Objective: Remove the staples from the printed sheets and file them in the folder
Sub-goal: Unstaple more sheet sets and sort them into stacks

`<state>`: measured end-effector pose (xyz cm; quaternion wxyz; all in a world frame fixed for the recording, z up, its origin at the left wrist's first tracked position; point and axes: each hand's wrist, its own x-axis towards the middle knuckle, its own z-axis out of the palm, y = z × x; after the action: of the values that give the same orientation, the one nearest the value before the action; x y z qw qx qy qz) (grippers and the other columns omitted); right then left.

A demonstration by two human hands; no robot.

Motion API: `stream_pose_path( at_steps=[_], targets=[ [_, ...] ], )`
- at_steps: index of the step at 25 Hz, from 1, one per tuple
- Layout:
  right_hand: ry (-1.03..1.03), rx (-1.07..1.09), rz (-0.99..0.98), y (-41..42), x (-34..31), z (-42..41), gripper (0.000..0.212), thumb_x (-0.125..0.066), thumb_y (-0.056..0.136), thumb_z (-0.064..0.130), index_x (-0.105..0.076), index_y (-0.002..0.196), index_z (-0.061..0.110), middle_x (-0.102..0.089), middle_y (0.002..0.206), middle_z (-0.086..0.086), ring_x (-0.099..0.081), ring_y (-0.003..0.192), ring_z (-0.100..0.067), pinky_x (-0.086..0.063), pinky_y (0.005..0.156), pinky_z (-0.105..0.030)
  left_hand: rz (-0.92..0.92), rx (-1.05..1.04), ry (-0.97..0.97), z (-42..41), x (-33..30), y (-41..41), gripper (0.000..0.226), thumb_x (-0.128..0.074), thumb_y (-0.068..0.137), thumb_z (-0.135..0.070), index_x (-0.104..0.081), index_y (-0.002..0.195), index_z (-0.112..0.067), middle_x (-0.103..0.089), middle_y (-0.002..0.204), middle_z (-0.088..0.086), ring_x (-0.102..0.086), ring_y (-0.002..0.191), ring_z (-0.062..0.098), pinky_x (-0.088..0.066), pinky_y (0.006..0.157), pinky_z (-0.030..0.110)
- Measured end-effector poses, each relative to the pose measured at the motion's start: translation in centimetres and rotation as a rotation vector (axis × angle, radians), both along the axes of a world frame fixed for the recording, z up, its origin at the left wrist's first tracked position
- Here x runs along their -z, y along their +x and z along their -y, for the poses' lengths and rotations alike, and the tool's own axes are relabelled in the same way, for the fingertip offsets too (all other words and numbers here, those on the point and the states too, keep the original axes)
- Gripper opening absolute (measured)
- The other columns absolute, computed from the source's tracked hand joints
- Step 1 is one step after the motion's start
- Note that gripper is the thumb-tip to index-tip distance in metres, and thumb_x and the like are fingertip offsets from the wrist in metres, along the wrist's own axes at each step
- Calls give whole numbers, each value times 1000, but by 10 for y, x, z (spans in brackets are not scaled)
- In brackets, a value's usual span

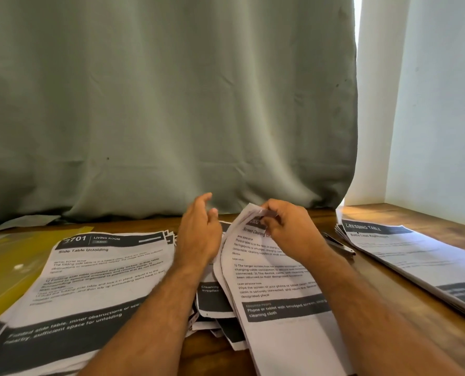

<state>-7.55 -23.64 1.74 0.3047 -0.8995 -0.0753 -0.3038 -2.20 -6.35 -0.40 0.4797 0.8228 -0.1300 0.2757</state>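
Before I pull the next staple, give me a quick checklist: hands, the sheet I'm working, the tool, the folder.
1. Right hand grips the top corner of the middle sheets: ok, the corner is lifted and pinched.
2. Left hand free to help: ok, its fingers are relaxed and hold nothing.
3. Staple visible at that corner: cannot tell, the fingers cover it.
4. Metal tool within reach: ok, it lies on the table just right of the right hand; whether it is a staple remover, cannot tell.
5. Yellow folder ready: ok, it lies at far left, partly under the left stack.
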Motion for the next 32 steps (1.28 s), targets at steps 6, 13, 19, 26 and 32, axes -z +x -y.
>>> stream_pose_path(
  at_steps=[6,13,19,26,32],
  targets=[
    [-38,37,104,4,1,-6,12,-52,99,13,-57,99,24,-63,104,1,-63,97,-15,-58,85,-34,-158,457,-161,5,-2,-18,68,-31,94,-71,-72,76,-20,-75,74,3,-73,74,24,-56,70,40],
    [-250,100,166,16,-51,-44,28,-49,95,7,-61,118,16,-51,102,-1,-55,94,-20,-44,79,-27,-216,520,-380,5,-16,-27,17,-72,87,-10,-68,96,-25,-77,98,6,-74,94,30,-59,88,53],
    [-530,41,9,41,-84,-107,25,-50,86,6,-67,102,14,-68,101,-9,-59,87,-27,-46,75,-32,-471,712,-892,-28,-21,-20,26,-49,80,0,-65,100,-6,-69,86,17,-65,91,41,-47,104,60],
    [-550,21,-4,33,-91,-147,27,-57,85,14,-69,108,22,-69,109,-8,-59,90,-27,-39,73,-28,-443,756,-979,-62,-36,-35,34,-47,56,-7,-57,88,-8,-59,70,12,-59,69,30,-46,94,53],
    [-307,-36,102,20,-90,-176,22,-56,85,12,-71,100,17,-72,98,-7,-62,89,-29,-49,75,-29,-568,740,-763,-121,-56,-32,37,-37,62,-7,-58,92,-4,-61,79,21,-63,74,37,-59,70,39]
  ],
)
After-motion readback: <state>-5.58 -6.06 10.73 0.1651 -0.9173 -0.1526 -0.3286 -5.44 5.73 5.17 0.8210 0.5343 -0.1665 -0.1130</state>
